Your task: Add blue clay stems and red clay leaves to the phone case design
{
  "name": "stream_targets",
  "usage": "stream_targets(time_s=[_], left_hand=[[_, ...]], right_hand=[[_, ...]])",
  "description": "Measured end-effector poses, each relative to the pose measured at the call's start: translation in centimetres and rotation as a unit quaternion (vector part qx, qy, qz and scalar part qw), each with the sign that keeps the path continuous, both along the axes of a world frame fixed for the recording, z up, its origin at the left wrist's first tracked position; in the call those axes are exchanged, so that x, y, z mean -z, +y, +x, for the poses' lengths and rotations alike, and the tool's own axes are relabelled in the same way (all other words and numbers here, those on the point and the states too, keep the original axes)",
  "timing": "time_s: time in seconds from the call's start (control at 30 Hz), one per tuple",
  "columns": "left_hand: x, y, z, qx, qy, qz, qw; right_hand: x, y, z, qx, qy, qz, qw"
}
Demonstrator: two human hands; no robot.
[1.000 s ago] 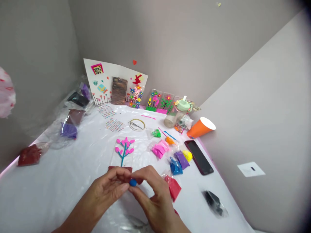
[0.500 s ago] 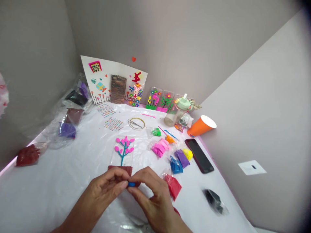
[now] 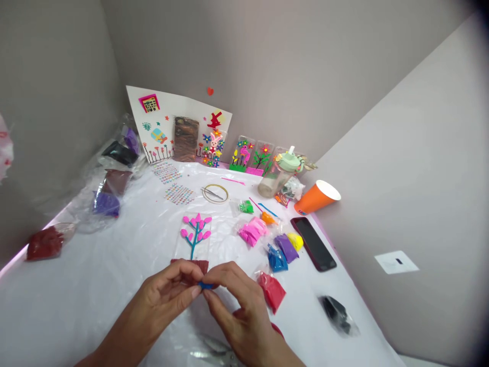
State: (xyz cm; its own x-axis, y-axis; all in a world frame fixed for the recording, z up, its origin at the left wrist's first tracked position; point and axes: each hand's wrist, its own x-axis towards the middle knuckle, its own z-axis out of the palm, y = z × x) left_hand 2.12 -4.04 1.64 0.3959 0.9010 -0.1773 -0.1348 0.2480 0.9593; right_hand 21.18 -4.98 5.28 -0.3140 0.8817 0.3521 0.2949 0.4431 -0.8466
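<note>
Between the fingertips of both hands is a small piece of blue clay [image 3: 205, 286]. My left hand [image 3: 168, 295] pinches it from the left, my right hand [image 3: 240, 300] from the right. Just beyond them lies a clear phone case [image 3: 183, 250] bearing a clay tree with a teal stem [image 3: 195, 237] and pink petals [image 3: 197, 220]. A brown clay band [image 3: 200, 265] at its near end is partly hidden by my hands. Under my right wrist, scissors [image 3: 216, 351] lie on the table, partly covered.
Right of my hands lie bagged clays: red [image 3: 272, 291], blue [image 3: 277, 259], purple [image 3: 286, 248] and pink [image 3: 252, 232]. Farther right are a phone [image 3: 314, 244], an orange cup [image 3: 319, 198] and a black packet [image 3: 338, 314]. A bottle [image 3: 280, 173] and decorated cases [image 3: 242, 153] stand behind.
The blue clay between my fingertips looks slightly thinner and tilted differently. Both hands remain in nearly the same place, and the view has shifted slightly.
</note>
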Motion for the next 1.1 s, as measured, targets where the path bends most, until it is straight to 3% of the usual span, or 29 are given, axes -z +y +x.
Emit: stream_targets(time_s=[0.33, 0.5, 0.57, 0.63, 0.73, 0.8, 0.93, 1.1], left_hand=[[-0.3, 0.0, 0.4, -0.002, 0.029, -0.002, 1.0], [-0.3, 0.4, 0.0, 0.012, 0.054, 0.006, 0.998], [-0.4, 0.7, -0.5, 0.042, 0.024, 0.003, 0.999], [-0.7, 1.0, -1.1, 0.073, -0.013, -0.019, 0.997], [-1.5, 1.4, -1.8, 0.056, -0.018, -0.061, 0.996], [-1.8, 1.6, -2.2, 0.021, -0.006, -0.072, 0.997], [-1.7, 1.9, -2.3, -0.023, 0.02, -0.074, 0.997], [-1.3, 1.7, -1.6, 0.007, 0.054, -0.05, 0.997]], right_hand=[[1.3, -0.4, 0.2, -0.017, -0.088, 0.027, 0.996], [0.4, -0.2, -0.1, -0.024, -0.081, 0.01, 0.996], [-0.3, 0.0, -0.2, -0.007, -0.059, -0.04, 0.997], [-0.9, 0.2, 0.0, 0.005, -0.004, -0.143, 0.99], [-1.0, 0.8, 0.5, -0.029, 0.149, -0.319, 0.935], [-0.7, 1.3, 0.9, -0.058, 0.249, -0.378, 0.89], [0.1, 1.6, 1.1, -0.076, 0.342, -0.401, 0.847], [0.3, 1.6, 1.0, -0.028, 0.316, -0.379, 0.869]])
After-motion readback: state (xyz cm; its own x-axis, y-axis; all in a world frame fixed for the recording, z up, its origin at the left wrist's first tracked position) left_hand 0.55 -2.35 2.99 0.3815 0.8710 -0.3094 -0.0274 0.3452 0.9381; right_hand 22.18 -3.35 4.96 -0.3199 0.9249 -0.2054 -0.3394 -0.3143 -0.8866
